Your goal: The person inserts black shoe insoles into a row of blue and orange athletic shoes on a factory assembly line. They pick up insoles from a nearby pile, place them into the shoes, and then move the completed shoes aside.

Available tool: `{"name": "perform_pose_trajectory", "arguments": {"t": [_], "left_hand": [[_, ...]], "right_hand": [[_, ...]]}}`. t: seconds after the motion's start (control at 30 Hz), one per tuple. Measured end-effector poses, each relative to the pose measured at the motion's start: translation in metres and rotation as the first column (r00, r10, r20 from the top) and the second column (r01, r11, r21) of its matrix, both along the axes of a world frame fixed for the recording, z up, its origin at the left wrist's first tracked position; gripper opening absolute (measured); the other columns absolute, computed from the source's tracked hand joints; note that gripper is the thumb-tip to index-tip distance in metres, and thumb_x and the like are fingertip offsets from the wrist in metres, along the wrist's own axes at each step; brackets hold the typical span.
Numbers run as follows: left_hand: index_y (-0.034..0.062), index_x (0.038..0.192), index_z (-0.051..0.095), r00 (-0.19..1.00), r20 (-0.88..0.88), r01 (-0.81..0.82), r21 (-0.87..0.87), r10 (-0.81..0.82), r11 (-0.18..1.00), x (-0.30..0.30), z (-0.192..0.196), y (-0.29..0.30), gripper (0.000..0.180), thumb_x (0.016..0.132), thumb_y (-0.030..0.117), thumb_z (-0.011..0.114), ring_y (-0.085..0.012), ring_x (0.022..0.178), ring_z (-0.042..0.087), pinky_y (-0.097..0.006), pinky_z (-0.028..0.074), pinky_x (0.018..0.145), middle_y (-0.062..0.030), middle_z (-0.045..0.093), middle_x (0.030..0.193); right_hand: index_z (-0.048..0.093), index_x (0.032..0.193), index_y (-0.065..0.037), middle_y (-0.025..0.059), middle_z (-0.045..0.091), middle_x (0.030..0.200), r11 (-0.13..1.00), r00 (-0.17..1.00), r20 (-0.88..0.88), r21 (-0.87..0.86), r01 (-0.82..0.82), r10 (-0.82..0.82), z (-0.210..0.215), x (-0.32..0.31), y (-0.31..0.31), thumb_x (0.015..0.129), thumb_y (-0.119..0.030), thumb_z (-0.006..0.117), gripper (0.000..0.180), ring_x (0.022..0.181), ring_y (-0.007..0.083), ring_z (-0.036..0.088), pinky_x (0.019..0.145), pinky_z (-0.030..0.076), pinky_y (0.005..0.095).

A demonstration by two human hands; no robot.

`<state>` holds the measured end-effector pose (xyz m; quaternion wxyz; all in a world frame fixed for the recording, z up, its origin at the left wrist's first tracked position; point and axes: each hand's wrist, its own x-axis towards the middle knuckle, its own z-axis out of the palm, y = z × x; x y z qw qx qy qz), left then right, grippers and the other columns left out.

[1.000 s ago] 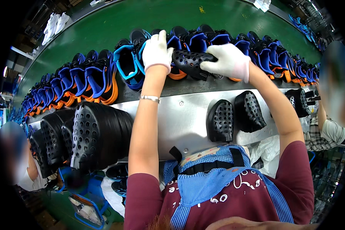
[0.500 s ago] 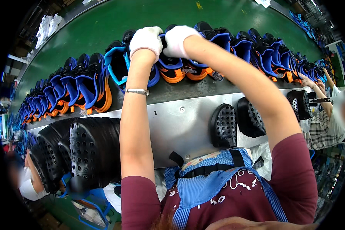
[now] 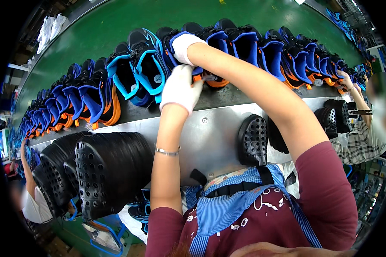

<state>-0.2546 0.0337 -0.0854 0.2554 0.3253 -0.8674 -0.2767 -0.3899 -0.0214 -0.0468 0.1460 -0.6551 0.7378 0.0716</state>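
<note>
Both my hands wear white gloves and work at one blue-lined black sneaker with an orange heel (image 3: 197,78), part of a long row of sneakers. My right hand (image 3: 187,46) reaches over the sneaker's opening, and its fingers are hidden there. Just below, my left hand (image 3: 182,88) is closed at the sneaker's heel, fingers partly out of sight. To its left stand two black sneakers with light-blue collars, one light-blue-collared sneaker (image 3: 152,70) beside another light-blue-collared sneaker (image 3: 123,77).
More blue-and-orange sneakers (image 3: 91,103) line the green belt (image 3: 158,17) on both sides. Black shoe-shaped pieces with holes (image 3: 92,180) lie at the left of the metal ledge (image 3: 201,137); another black holed piece (image 3: 253,139) stands at right. Other people work at both sides.
My left hand has come down and right, to the sneaker's heel. My right hand has shifted slightly left and down. Both light-blue-collared sneakers now show fully.
</note>
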Motion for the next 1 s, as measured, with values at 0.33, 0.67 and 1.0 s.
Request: {"name": "perform_pose_trajectory", "arguments": {"t": [0.33, 0.67, 1.0], "left_hand": [[-0.0016, 0.101, 0.071, 0.771, 0.575, -0.04, 0.473, -0.275, 0.88, -0.041, 0.017, -0.035, 0.039, 0.083, 0.033, 0.067, -0.0326, 0.082, 0.071, -0.04, 0.056, 0.075, -0.0228, 0.071, 0.091], [0.0005, 0.11, 0.067, 0.777, 0.595, -0.101, 0.439, -0.205, 0.893, -0.036, 0.008, -0.03, 0.048, 0.087, 0.042, 0.062, -0.031, 0.078, 0.071, -0.036, 0.056, 0.072, -0.0202, 0.071, 0.087], [0.0051, 0.119, 0.062, 0.721, 0.66, -0.099, 0.402, -0.213, 0.91, -0.044, 0.016, -0.035, 0.044, 0.089, 0.037, 0.061, -0.025, 0.061, 0.068, -0.035, 0.053, 0.052, -0.0144, 0.07, 0.082]], "right_hand": [[0.072, 0.105, -0.002, 0.0191, 0.069, 0.112, 0.986, 0.995, 0.066, -0.149, -0.07, 0.08, -0.006, -0.007, 0.011, 0.084, -0.01, 0.06, 0.026, 0.1, 0.0355, 0.068, 0.085, 0.056, 0.0409], [0.075, 0.104, -0.011, 0.0077, 0.073, 0.107, 0.988, 0.975, -0.166, -0.028, -0.151, 0.145, 0.001, 0.012, 0.011, 0.079, -0.013, 0.068, 0.026, 0.097, 0.0251, 0.071, 0.075, 0.057, 0.0387], [0.075, 0.1, -0.009, 0.0127, 0.073, 0.104, 0.96, 0.999, 0.036, -0.28, -0.01, 0.021, -0.014, 0.003, -0.004, 0.086, -0.019, 0.057, 0.025, 0.097, 0.0281, 0.07, 0.08, 0.056, 0.0412]]}}
